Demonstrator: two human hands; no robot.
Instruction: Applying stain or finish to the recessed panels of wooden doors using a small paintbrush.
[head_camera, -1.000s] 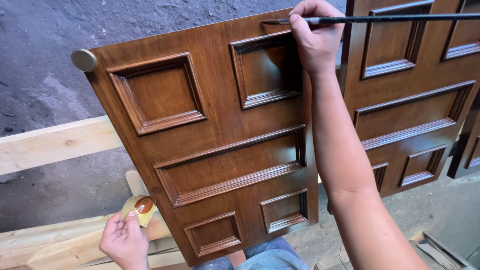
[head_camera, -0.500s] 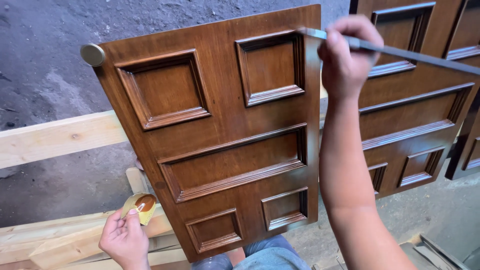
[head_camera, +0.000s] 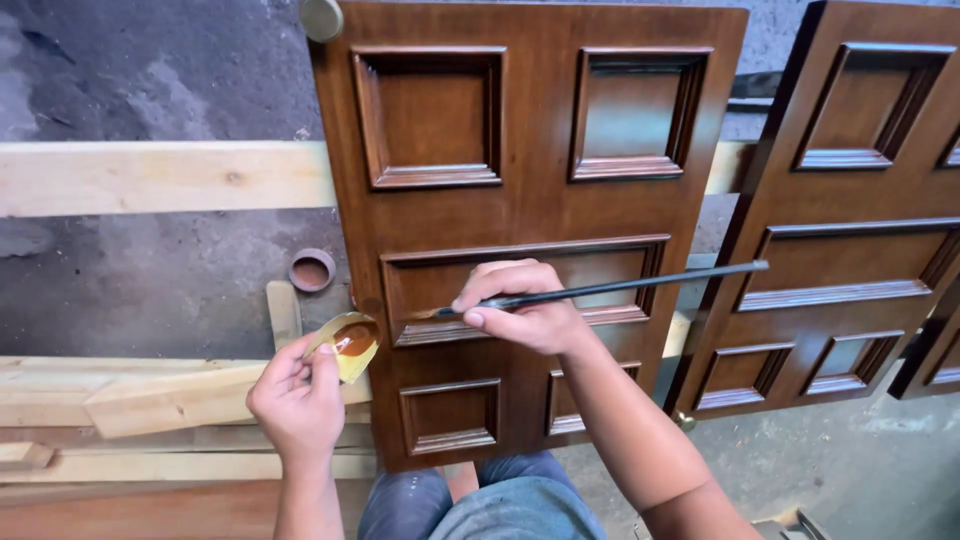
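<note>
Right hand (head_camera: 525, 318) grips brush (head_camera: 610, 289) at wide panel's 9 o'clock, left hand (head_camera: 298, 400) pinches stain cup (head_camera: 348, 343); door (head_camera: 530, 215) looks mostly stained, touch-up probably remaining.

Long thin black-handled brush (head_camera: 610, 290): lying nearly level, tip at the brown panelled wooden door (head_camera: 530, 215). Small yellow cup (head_camera: 345, 343): tilted, holding brown stain, beside the door's left edge.

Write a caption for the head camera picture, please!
Right hand touches a thin brush to a brown panelled door; left hand holds a small stain cup.
</note>
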